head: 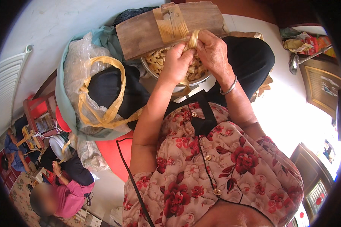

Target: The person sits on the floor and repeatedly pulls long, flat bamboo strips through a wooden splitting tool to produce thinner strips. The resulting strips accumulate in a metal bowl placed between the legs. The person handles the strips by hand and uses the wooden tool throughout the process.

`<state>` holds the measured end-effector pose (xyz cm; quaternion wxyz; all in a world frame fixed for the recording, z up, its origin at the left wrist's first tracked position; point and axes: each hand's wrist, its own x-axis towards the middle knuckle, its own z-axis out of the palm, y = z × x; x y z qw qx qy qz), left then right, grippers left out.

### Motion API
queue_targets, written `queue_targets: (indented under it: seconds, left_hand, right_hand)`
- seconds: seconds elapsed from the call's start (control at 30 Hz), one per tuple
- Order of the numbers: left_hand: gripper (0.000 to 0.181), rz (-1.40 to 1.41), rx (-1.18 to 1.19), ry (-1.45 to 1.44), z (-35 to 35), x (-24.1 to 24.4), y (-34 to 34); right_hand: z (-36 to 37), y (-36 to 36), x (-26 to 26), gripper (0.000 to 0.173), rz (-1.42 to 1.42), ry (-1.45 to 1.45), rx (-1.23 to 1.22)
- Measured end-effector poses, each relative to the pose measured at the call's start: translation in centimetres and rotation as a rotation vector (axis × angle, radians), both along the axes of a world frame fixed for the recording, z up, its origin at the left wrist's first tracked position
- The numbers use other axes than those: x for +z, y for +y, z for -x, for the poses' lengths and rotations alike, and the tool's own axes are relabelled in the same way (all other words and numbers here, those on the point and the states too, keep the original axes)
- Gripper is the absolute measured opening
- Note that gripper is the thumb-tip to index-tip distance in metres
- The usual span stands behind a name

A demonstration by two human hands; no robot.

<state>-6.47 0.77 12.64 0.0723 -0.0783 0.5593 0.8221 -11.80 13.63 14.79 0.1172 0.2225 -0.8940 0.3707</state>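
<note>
My left hand (176,61) and my right hand (212,49) meet above a round basin (200,81), both gripping a looped tan strip (193,39). The strip is pliable and streaked; its material is not certain. Part of the loop is hidden behind my fingers. Many short folded tan pieces (155,61) fill the basin below. A wooden board (139,37), with a lighter slotted wooden block (173,24) on it, lies across the basin's far side. A long coil of tan strip (120,82) rests over my left knee and a clear plastic bag (74,62).
Teal cloth (64,113) surrounds the plastic bag. A white radiator (11,82) is on the left wall. At lower left sits another person (71,195) in pink with a white bowl (58,146); someone in blue (14,153) is beyond. Colourful bags (304,44) lie at upper right.
</note>
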Motion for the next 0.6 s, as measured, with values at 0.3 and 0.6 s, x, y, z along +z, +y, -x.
queue_targets:
  seconds: [0.3, 0.6]
  left_hand:
    - [0.020, 1.109, 0.098, 0.553, -5.9, -2.2, 0.6]
    - [0.038, 0.648, -0.020, 0.399, -3.5, 1.7, 0.3]
  right_hand:
    - [-6.2, 3.9, -6.2, 0.040, 0.684, -1.218, 0.169]
    - [-3.6, 3.0, -4.1, 0.015, 0.710, -1.089, 0.207]
